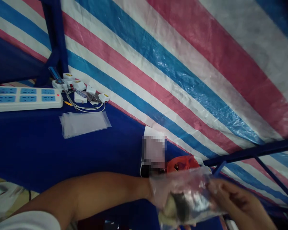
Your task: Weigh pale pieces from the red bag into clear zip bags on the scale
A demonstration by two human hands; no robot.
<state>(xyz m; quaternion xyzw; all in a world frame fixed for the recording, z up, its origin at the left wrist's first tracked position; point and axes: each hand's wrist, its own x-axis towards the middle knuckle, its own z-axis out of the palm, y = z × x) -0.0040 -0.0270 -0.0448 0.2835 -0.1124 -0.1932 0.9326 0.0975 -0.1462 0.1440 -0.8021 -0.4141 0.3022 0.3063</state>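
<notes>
A clear plastic bag (194, 195) is stretched between my two hands at the lower right, blurred by motion. My right hand (237, 201) pinches its right edge between thumb and fingers. Reaching across from the lower left, my left hand (151, 191) is mostly hidden behind the bag and appears to grip it from behind. Through the plastic I see a pale, yellowish shape and a dark grey patch; I cannot make out what they are. Just behind the bag lies a red plastic bag (182, 163).
On the blue table (105, 143) lie a stack of clear bags (85, 124), a white power strip (26, 98), several white plugs (80, 85) with a cable, and a blue-handled screwdriver (55, 75). A partly blurred-out sheet (155, 131) rests against the striped tarp (158, 70).
</notes>
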